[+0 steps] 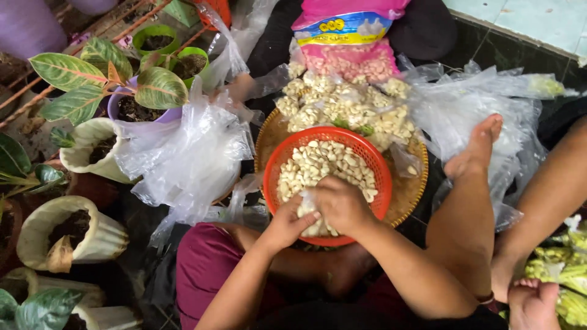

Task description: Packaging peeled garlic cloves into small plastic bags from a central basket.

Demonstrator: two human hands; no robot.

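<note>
Head view is showing both hands working at the near rim of an orange basket (pixel 373 160). Left hand (pixel 286 223) and right hand (pixel 342 205) are each closing their grip on a small clear bag of peeled garlic (pixel 312 219) between them. Beyond, filled bags (pixel 342 107) are lying on a woven tray (pixel 411 197).

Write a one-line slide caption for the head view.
Both hands, left hand and right hand, pinch a small clear bag of peeled garlic cloves over a red basket.
</note>
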